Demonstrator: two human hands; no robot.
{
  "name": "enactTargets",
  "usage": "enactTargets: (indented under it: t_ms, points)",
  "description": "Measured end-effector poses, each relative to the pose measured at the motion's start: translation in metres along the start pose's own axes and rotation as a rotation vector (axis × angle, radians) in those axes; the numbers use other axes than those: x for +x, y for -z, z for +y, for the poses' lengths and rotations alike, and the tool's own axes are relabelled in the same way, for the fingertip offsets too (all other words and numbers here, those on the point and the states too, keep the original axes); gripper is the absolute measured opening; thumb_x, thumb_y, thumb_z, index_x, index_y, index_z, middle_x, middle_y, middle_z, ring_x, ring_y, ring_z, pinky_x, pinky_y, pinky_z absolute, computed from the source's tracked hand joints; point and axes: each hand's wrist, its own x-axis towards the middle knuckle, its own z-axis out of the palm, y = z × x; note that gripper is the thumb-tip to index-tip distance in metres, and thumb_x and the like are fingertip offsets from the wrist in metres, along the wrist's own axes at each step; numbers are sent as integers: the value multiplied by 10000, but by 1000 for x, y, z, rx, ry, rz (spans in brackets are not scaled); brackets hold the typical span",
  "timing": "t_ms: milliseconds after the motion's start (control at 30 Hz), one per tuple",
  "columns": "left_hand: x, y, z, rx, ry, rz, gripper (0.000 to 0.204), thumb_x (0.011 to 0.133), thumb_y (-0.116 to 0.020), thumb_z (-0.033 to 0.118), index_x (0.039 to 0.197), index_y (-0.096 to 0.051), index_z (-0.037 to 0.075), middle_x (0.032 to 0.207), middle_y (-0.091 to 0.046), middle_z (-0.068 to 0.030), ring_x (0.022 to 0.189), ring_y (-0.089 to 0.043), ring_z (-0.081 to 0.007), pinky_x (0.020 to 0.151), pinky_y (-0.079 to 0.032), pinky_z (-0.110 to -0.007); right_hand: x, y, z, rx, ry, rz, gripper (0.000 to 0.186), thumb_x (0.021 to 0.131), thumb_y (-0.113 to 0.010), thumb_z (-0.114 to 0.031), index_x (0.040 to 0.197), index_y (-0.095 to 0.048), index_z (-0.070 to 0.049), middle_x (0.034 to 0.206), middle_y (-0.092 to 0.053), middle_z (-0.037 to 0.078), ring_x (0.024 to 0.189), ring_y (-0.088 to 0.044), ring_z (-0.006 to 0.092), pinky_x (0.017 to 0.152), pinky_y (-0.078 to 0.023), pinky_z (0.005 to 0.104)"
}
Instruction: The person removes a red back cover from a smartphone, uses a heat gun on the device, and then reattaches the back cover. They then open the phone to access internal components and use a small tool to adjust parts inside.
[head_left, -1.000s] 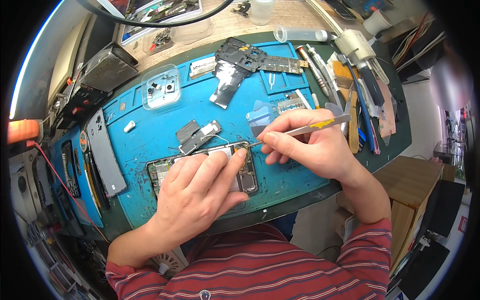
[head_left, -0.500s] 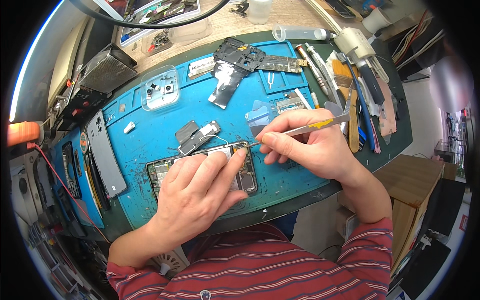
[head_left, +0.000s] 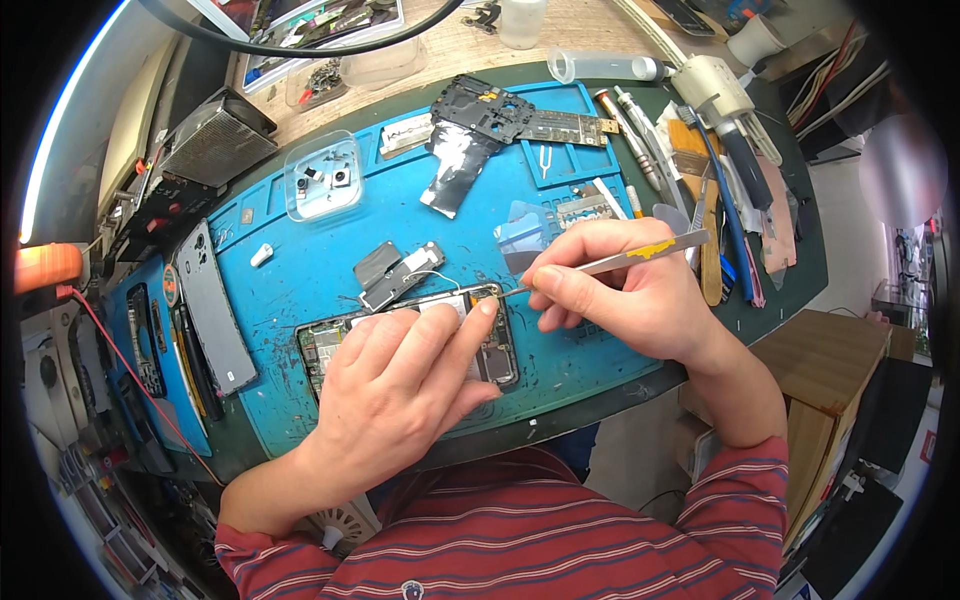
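An opened phone [head_left: 326, 338] lies on the blue mat [head_left: 260, 300], its inner boards showing. My left hand [head_left: 395, 385] is closed over it, index fingertip at the top right corner and thumb near the lower edge. My right hand [head_left: 620, 295] pinches metal tweezers [head_left: 622, 258] with yellow marks; their thin tip reaches that same corner, beside my left index finger. Just above the phone lie black loose parts [head_left: 395, 280] with a thin white cable. A blue translucent sheet [head_left: 520, 230] is beside my right hand. The rest of the phone is hidden under my left hand.
Behind stand a clear tub of small parts [head_left: 322, 170], a black plate with foil [head_left: 478, 110] and a blue organizer tray [head_left: 560, 160]. Tools and a brush [head_left: 720, 200] crowd the right. A grey back panel [head_left: 215, 310] and an orange-handled tool [head_left: 45, 265] are at left.
The whole view has shifted very slightly. My hands keep nearly the same pose, the tweezers' tip still at the phone's upper right corner.
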Motion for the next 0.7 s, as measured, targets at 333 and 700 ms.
enactTargets:
  t_ms: [333, 700]
  points:
    - [1, 2, 2, 5, 12, -21, 609, 899, -731, 384, 1421, -651, 81, 1180, -564, -65, 1016, -581, -252, 877, -478, -401, 1, -1, 0, -10, 16, 8, 166, 997, -720, -140, 1003, -752, 24, 886, -758, 65, 775, -753, 122, 651, -574, 249]
    - [-2, -3, 2, 23, 10, 8, 631, 883, -744, 366, 1430, -642, 68, 1192, -552, -59, 1026, -561, -246, 898, -459, -399, 1, -4, 3, -33, 75, 29, 145, 989, -716, -91, 1030, -760, 41, 905, -760, 87, 812, -756, 135, 712, -602, 262]
